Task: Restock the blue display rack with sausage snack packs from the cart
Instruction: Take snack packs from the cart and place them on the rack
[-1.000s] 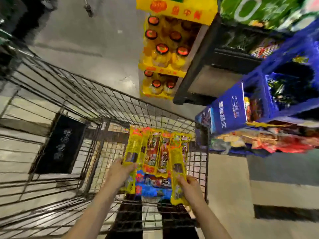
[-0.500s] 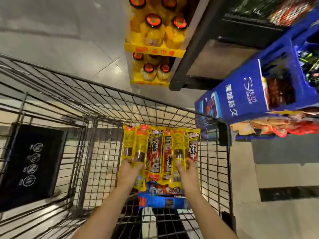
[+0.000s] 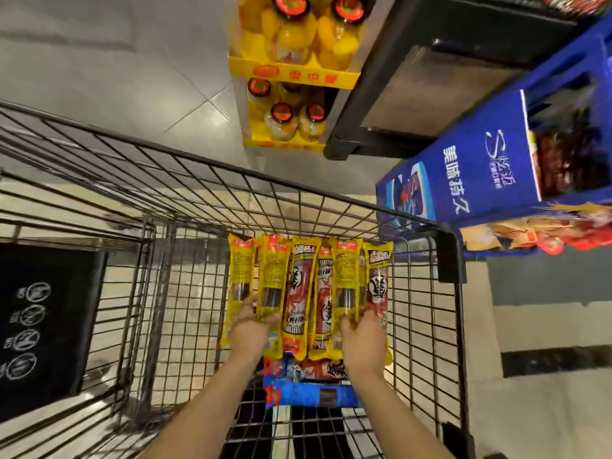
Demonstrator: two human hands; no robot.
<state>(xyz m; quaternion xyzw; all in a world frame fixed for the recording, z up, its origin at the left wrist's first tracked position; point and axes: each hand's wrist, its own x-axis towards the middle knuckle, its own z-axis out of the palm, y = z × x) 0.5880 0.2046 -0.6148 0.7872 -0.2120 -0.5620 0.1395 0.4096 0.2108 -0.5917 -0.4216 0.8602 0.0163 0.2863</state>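
The fan of yellow packs [image 3: 309,293] is held only near its lower end, so the long loose tops could splay and one could slide out over the cart [image 3: 331,207] on the way up to the blue rack [image 3: 470,180], which stands to the right, just beside the cart's corner. The left hand [image 3: 250,329] curls its fingers round the left packs; the right hand [image 3: 361,339] grips the right ones. Blue packs [image 3: 308,392] lie beneath, in the cart.
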